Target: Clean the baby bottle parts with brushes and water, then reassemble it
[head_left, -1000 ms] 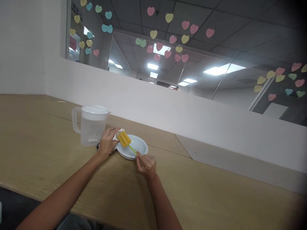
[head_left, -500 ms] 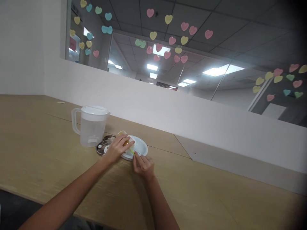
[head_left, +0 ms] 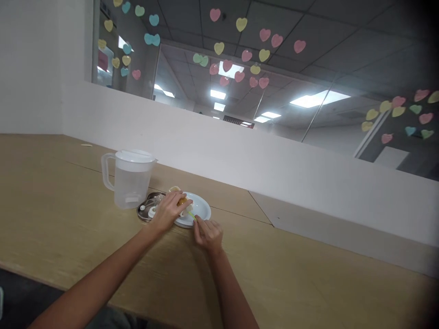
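My left hand (head_left: 167, 211) is closed around a rounded, see-through container with an amber part (head_left: 183, 201), tilted over a shallow white bowl (head_left: 205, 210). Its exact kind is too small and covered to make out. Between the thumb and fingers of my right hand (head_left: 208, 234) is a thin yellow-green stick (head_left: 191, 214). The stick's far end meets the mouth side of the container, and its tip is hidden. Just left of my left hand, a metal tray (head_left: 140, 215) holds a white ring-shaped piece (head_left: 152, 212) and some clear parts.
A clear plastic jug (head_left: 132, 185) with a white lid and water inside stands behind the tray, its handle to the left. The wooden table (head_left: 291, 274) runs up to a white wall (head_left: 206, 151) below a window with heart-shaped notes. A small flat piece (head_left: 86, 145) lies at the back left.
My right hand has shifted slightly to the right with the stick, away from the container. My left hand has hardly moved and keeps its hold. The view has tilted very slightly.
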Motion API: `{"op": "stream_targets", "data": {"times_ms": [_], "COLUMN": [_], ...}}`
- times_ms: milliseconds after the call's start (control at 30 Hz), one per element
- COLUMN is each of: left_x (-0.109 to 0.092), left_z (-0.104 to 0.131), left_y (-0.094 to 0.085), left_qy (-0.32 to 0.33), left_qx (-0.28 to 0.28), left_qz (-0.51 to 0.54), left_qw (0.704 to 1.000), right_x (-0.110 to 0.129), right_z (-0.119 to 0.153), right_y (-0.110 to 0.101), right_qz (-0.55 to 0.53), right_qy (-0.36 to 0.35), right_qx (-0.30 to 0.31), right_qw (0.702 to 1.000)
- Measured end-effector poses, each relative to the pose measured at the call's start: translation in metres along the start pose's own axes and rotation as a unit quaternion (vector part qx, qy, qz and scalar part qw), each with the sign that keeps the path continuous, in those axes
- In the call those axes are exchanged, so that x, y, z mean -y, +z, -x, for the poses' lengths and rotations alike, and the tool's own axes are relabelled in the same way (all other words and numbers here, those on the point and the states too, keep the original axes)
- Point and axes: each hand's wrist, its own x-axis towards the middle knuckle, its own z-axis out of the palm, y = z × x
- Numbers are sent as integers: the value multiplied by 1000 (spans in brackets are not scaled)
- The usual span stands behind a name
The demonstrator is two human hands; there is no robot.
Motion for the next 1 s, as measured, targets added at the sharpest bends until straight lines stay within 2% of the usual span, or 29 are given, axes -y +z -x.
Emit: {"op": "stream_targets", "data": {"times_ms": [133, 300, 400, 467, 533, 600, 667, 700, 733, 800, 900, 1000], "left_x": [8, 32, 49, 60, 67, 67, 64, 61, 58, 53, 45, 29], "left_z": [-9, -32, -50, -59, -63, -64, -61, -60, -58, -57, -58, -58], "left_y": [-1, 3, 6, 7, 7, 5, 4, 3, 1, -2, -11, -23], "left_qy": [-30, -9, -19, -40, -26, 40, 101, 107, 90, 2, -152, -231], "left_qx": [16, 61, 68, 76, 98, 132, 159, 166, 167, 159, 136, 129], "left_qz": [-44, -91, -108, -116, -108, -87, -61, -49, -40, -9, 108, 230], "left_qw": [998, 994, 992, 990, 989, 987, 980, 979, 981, 987, 973, 937], "right_x": [-5, -13, -20, -24, -29, -31, -31, -30, -29, -28, -27, -27], "right_z": [0, 3, 11, 17, 21, 22, 19, 16, 14, 11, 11, 14], "right_y": [-3, -6, -6, -5, -4, -1, 0, 1, 1, 2, 4, 6], "right_qz": [12, 22, 12, -1, 9, 50, 107, 130, 147, 162, 163, 157], "right_qy": [0, 32, 77, 141, 233, 334, 416, 444, 461, 477, 480, 471], "right_qx": [5, 7, 4, -8, -17, 19, 128, 188, 239, 298, 325, 354], "right_qw": [1000, 999, 997, 990, 972, 941, 894, 867, 842, 811, 798, 793]}}
